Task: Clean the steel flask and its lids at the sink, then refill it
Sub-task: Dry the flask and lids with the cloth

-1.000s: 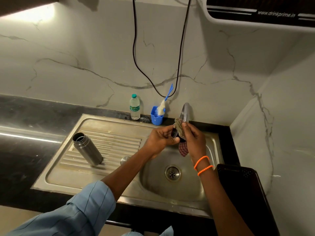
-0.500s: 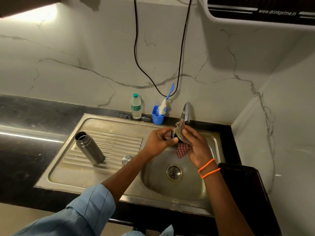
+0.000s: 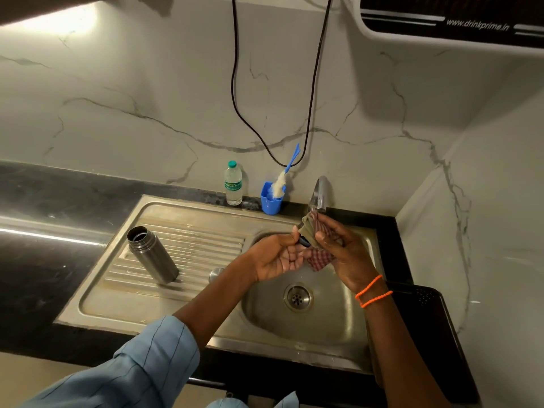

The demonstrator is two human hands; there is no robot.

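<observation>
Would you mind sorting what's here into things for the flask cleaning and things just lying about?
In use: steel flask, small dark lid, cloth, tap, sink, second lid.
Lying about: plastic water bottle, blue cup, black tray.

Web address "www.drinkprime.in" printed in pale letters on the dark front panel of a white wall-mounted appliance [image 3: 459, 22], upper right. Green label with white lettering around a small clear plastic bottle [image 3: 233, 184] on the counter behind the sink, too small and blurred to read.
</observation>
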